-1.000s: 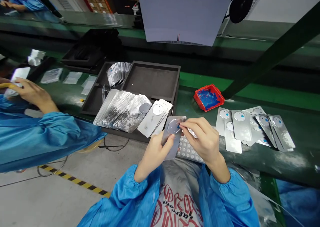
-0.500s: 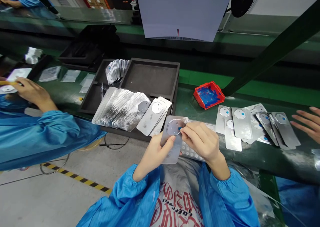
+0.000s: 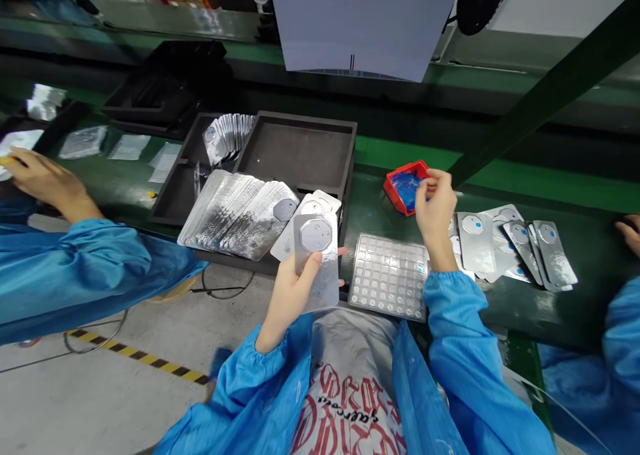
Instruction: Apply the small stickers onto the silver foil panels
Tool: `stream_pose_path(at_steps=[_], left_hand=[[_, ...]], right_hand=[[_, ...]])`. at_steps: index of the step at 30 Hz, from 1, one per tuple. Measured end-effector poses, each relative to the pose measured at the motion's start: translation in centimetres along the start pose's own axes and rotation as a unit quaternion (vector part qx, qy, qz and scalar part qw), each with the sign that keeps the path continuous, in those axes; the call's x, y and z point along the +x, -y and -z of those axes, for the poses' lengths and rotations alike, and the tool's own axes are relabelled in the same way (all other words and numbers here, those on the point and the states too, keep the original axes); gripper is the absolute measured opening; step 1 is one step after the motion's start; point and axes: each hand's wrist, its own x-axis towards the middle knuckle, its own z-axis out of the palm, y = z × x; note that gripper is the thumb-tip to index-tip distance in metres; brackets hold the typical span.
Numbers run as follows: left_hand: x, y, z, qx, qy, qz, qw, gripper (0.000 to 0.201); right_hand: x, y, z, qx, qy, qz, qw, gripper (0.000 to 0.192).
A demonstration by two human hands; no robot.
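Note:
My left hand point(image 3: 287, 291) grips a thin silver metal plate point(image 3: 320, 281), thumb on its face and fingers behind. A round, lighter disc with small dots sits at the plate's upper end. My right hand point(image 3: 437, 208) is over the right edge of a small red bin point(image 3: 395, 200), its fingertips pinched together. Whatever is between those fingers is too small to make out. Many small blue bits point(image 3: 407, 187) lie in the bin. Below it, a clear plastic tray point(image 3: 387, 275) with rows of small round pockets lies at the bench edge.
Fanned silver plates point(image 3: 235, 211) rest on a black foam tray point(image 3: 310, 118) at left. More plates with blue dots point(image 3: 477, 245) lie in a loose pile at right. A co-worker's hand point(image 3: 50, 181) is at far left; another person's hand point(image 3: 629, 233) shows at far right.
My right hand has moved from the plate up and right to the red bin, uncovering the clear tray. My left hand, still holding the plate, has shifted slightly left and up.

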Motion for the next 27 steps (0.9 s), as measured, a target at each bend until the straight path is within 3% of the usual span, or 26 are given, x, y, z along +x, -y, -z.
stream_pose_path(at_steps=[2,4,9,13,15,18,27], left_hand=[[0.3,0.3,0.3,0.001,-0.010,-0.004,1.000,0.063],[0.6,0.6,0.4,0.006,-0.013,0.000,1.000,0.063],[1.0,0.9,0.6,0.016,-0.004,0.007,1.000,0.058],[1.1,1.0,0.7,0.024,-0.003,0.008,1.000,0.054],[1.0,1.0,0.7,0.022,-0.007,0.004,1.000,0.053],[1.0,1.0,0.7,0.017,0.002,0.004,1.000,0.053],[1.2,0.8,0.7,0.026,0.002,-0.004,1.000,0.050]], right_hand=[[0.8,-2.1,-0.3,-0.103,0.079,0.010,0.992,0.022],[-0.7,-2.7,0.0,-0.155,0.112,0.066,0.979,0.019],[-10.2,0.4,2.3,-0.090,0.098,0.230,0.964,0.019],[-15.2,2.6,3.2,-0.034,0.209,0.264,0.941,0.016],[-16.0,2.6,3.0,-0.034,0.274,0.272,0.922,0.017],[-16.3,1.9,2.5,-0.070,0.314,0.280,0.904,0.017],[-16.5,2.6,1.9,-0.160,0.293,0.304,0.892,0.016]])
